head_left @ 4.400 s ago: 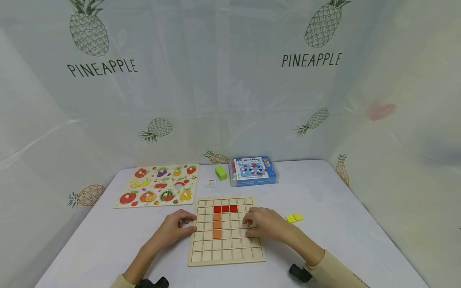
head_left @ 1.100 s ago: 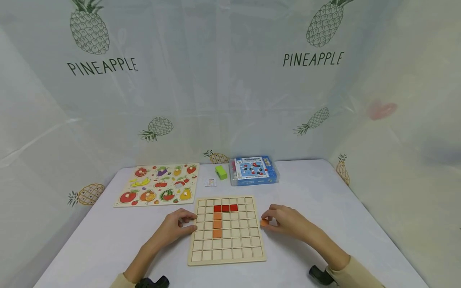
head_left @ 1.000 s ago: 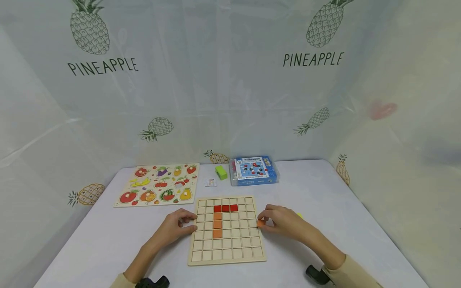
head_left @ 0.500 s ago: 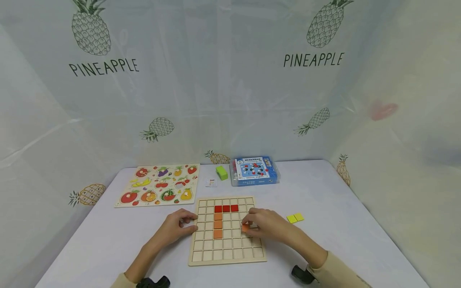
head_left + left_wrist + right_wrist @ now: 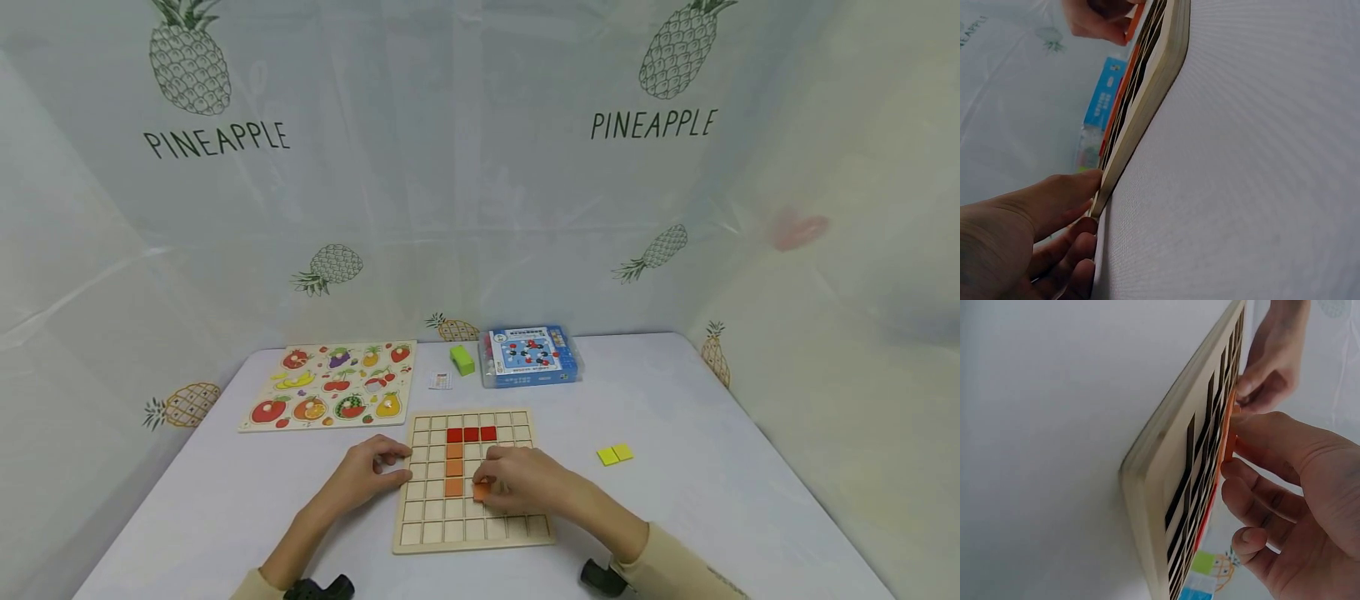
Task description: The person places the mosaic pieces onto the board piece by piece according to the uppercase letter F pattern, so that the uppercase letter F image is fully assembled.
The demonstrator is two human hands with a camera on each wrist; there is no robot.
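A wooden grid board (image 5: 495,530) lies on the table in the head view. Three red tiles (image 5: 471,434) sit in a row on it, with three orange tiles (image 5: 454,467) in a column below the leftmost. My right hand (image 5: 528,482) reaches over the board and pinches another orange tile (image 5: 481,492) between thumb and fingers, just right of the lowest orange one. In the right wrist view that held tile (image 5: 1230,444) stands tilted at the board's surface. My left hand (image 5: 367,471) rests its thumb and fingertips against the board's left edge.
Two yellow tiles (image 5: 615,454) lie to the right of the board. A fruit puzzle board (image 5: 330,387) is at the back left. Behind the grid board are a small printed card (image 5: 440,381), a green block (image 5: 462,360) and a blue box (image 5: 531,357).
My right hand has brought an orange tile from right of the board leftward over it, toward the orange column. My left hand has stayed at the board's left edge.
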